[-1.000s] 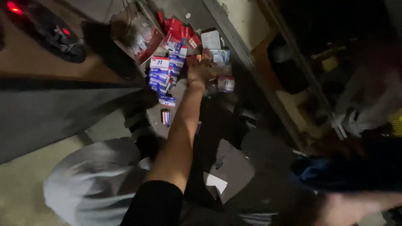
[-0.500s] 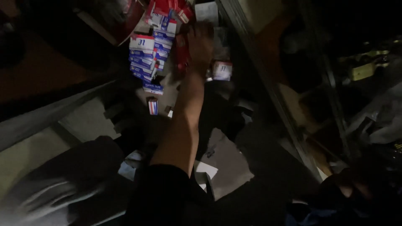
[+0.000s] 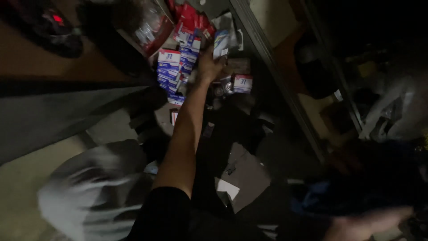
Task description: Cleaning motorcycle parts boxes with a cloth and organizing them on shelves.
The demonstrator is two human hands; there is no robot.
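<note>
My left hand (image 3: 208, 64) is stretched far forward, its bare forearm running up the middle of the view from a black sleeve. Its fingers close around a small blue-and-white box (image 3: 220, 43), held at the edge of a pile of similar boxes. A stack of blue-and-white boxes (image 3: 171, 71) lies just left of the hand. A single white box with a red band (image 3: 243, 83) lies just to its right. My right hand (image 3: 370, 223) is a dim blur at the bottom right, far from the pile, and its fingers cannot be made out.
Red packets (image 3: 192, 18) and a clear plastic bag (image 3: 149, 27) lie beyond the boxes. A slanted metal rail (image 3: 276, 80) borders the pile on the right. A grey bundle (image 3: 89, 192) sits at lower left and a flat cardboard piece (image 3: 247, 178) near the middle. The scene is very dark.
The view has swung about and the pile has shifted in frame. My left hand stays stretched out at the boxes and now has a small box in its fingers.
</note>
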